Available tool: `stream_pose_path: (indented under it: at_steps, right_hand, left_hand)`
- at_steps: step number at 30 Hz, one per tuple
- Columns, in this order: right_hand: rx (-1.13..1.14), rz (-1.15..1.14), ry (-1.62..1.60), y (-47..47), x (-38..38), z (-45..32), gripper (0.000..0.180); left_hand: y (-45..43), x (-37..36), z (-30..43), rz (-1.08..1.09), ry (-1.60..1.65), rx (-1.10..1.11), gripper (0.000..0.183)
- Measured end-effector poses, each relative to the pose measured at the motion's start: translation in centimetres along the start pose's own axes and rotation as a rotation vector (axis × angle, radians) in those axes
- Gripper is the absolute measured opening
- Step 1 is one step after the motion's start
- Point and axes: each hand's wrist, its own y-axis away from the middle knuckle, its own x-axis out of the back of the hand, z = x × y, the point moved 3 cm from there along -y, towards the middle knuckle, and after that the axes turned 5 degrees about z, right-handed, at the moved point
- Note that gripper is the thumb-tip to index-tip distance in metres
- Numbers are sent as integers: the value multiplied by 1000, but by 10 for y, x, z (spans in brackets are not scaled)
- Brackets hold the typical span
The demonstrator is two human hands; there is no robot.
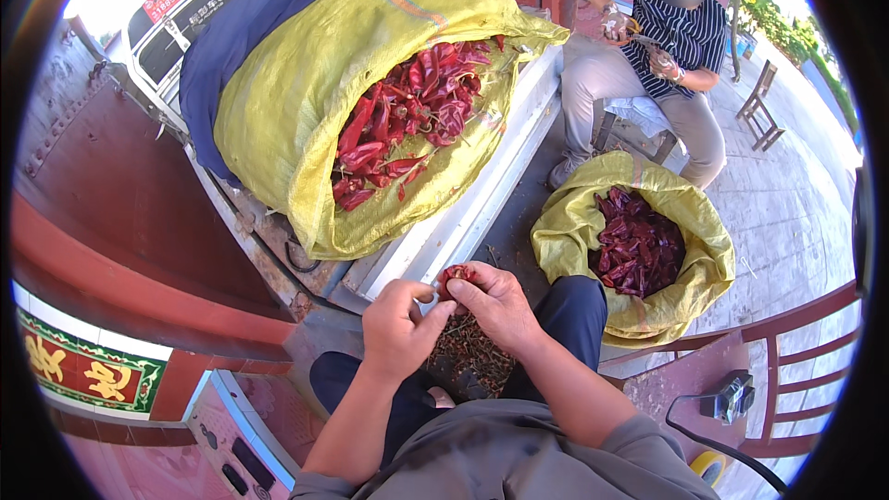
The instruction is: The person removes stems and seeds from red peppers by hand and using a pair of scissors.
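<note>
My right hand (494,302) grips a dried red chili pepper (455,275) between thumb and fingers, above my lap. Close beside it, my left hand (399,326) has its thumb and fingertips drawn together near the pepper; whether they pinch a piece of it I cannot tell. Ahead lies a large yellow woven sack (292,111) on its side, its mouth showing many dried red chilies (417,111). To the right stands a second yellow woven sack (569,222) with its rim rolled out, holding darker red chilies (635,243).
Stems and scraps (472,351) cover the ground between my legs. The large sack rests on a truck bed (444,243) with a metal edge. A seated co-worker (660,48) holds scissors beyond the second sack. A wooden chair (760,111) stands farther right; a power strip (729,396) sits lower right.
</note>
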Motion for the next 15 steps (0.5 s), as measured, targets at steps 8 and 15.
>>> stream_pose_path:
  at_steps: [8,15]
  right_hand:
    - [-10,-165,448,19,-6,-21,16]
    - [-14,-279,304,21,-9,-20,19]
  left_hand:
    - [-12,5,0,-154,221,-180,18]
    - [1,2,-16,-223,567,249,10]
